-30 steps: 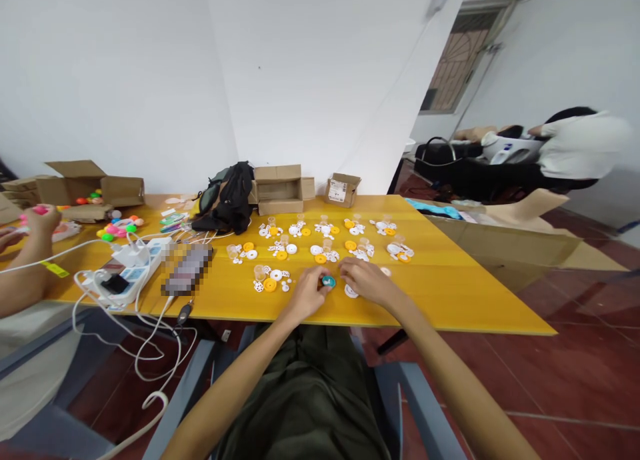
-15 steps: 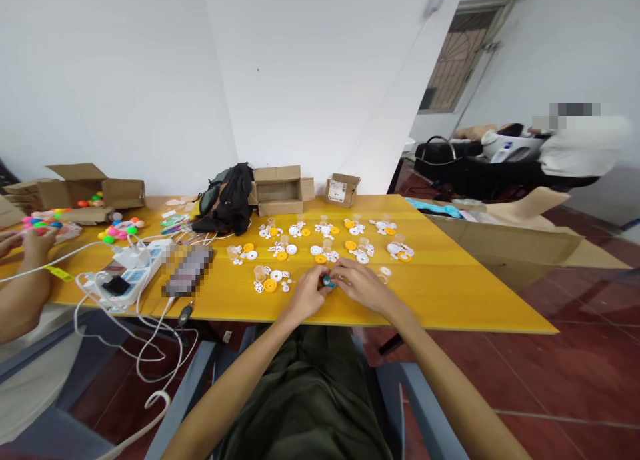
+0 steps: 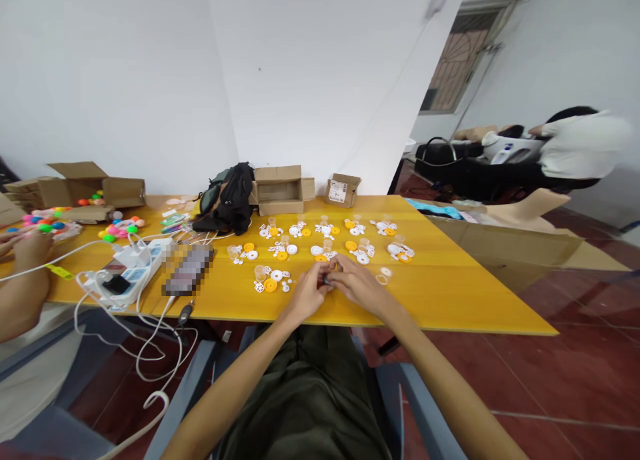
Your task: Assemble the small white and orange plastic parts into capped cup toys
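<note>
Just above the table's front part, my left hand and my right hand meet with fingers closed on a small teal piece. Fingers cover most of it, so its exact kind is hidden. Beyond the hands lie groups of loose parts: white discs, yellow wheel-like discs, white dotted pieces and small clear cups. One such group, with a yellow disc, sits left of my left hand. A clear ring and a white disc rest right of my right hand.
A phone, a power strip and trailing white cables occupy the left. Another person's arm reaches in there, near colourful beads. A black bag and open cardboard boxes line the wall.
My fingers have closed further around the teal piece, so less of it shows. The clear ring at right is more exposed. The other person's hand at left has shifted slightly.
</note>
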Demonstrator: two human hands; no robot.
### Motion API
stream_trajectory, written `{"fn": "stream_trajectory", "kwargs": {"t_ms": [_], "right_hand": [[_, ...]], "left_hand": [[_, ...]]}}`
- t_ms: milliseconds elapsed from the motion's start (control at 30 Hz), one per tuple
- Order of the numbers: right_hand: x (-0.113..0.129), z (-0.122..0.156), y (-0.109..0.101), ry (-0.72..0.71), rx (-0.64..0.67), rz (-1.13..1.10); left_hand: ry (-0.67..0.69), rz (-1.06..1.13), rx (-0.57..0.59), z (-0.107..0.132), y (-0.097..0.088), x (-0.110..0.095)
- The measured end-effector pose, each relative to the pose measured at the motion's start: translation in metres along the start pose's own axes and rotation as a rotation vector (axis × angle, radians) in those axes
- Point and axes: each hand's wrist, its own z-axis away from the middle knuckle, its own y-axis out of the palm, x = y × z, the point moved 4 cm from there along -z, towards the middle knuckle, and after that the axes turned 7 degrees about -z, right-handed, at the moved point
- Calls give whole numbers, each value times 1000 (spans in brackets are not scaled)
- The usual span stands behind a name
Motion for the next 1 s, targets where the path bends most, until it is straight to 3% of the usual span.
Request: {"fn": "stream_trajectory", "kwargs": {"t_ms": [433, 800, 1000], "right_hand": [[-4, -1, 0, 13, -99, -31], [-22, 3, 4, 57, -309, -294], [-35, 11, -6, 109, -346, -302]], "left_hand": [[20, -20, -32, 0, -2, 0], [102, -71, -97, -1, -4, 4], [27, -168, -176, -2, -7, 13]]}}
